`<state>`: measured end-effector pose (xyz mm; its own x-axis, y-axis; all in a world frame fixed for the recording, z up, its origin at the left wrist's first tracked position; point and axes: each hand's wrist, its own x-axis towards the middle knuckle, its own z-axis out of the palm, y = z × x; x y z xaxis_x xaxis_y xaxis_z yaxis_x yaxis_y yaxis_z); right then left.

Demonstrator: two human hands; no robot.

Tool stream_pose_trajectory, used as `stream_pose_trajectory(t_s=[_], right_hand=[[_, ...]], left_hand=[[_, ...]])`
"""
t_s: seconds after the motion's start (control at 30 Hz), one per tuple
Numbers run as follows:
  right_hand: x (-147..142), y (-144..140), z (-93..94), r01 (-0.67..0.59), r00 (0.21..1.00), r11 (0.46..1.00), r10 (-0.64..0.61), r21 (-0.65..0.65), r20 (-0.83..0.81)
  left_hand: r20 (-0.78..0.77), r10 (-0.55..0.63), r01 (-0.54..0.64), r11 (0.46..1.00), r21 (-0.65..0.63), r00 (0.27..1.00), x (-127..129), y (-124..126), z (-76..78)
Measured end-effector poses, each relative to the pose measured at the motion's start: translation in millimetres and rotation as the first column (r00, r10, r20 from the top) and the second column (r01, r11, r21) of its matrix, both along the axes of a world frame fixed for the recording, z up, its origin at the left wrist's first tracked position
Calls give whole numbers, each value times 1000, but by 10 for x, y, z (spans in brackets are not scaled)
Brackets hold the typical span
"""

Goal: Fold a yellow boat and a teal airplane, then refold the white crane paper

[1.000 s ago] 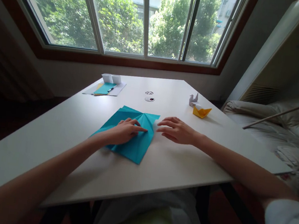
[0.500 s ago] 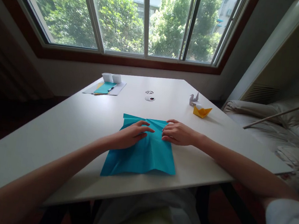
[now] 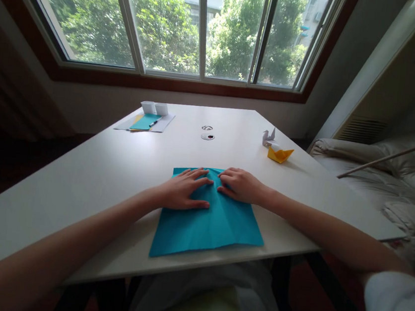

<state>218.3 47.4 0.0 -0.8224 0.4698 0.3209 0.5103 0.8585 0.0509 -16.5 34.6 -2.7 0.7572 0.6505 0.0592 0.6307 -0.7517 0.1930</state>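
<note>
A creased sheet of blue paper (image 3: 210, 230) lies spread near the front edge of the white table. My left hand (image 3: 185, 189) rests on its left upper part, fingers spread and palm down. On the upper right of the sheet is my right hand (image 3: 239, 184), its fingers bent, the tips touching the paper close to its middle crease. Whether the right fingers pinch a fold cannot be made out. Fold lines fan out over the sheet from between the hands toward its near edge.
A yellow paper boat (image 3: 280, 155) and a white paper crane (image 3: 268, 137) stand at the right. At the back left, white folded boxes (image 3: 154, 108), coloured paper (image 3: 146, 122) and a pen (image 3: 155, 122) are grouped. Two round discs (image 3: 207, 136) are set in the table (image 3: 116, 165).
The blue paper has shifted toward me and to the right, and lies flatter. My left hand has spread out flat on it. My right hand has moved slightly left.
</note>
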Motion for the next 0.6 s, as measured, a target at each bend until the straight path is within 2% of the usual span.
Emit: stream_pose_trajectory(t_s=[0.13,0.27,0.47,0.6], right_hand=[[-15,35,-91,-10,1000,998,8,-60,-24],[-27,89,-162,2,1000,986,2,-168,23],[-8,127,-126,103,992,925,-66,-366,110],[32,133,-101,181,977,892,-117,-413,176]], left_hand=[[11,-37,38,999,-36,999,2,56,-8],[-26,-6,5,1000,-21,1000,-3,96,6],[-80,47,-49,999,-18,996,5,142,-32],[-149,66,-76,995,-68,987,-15,164,-57]])
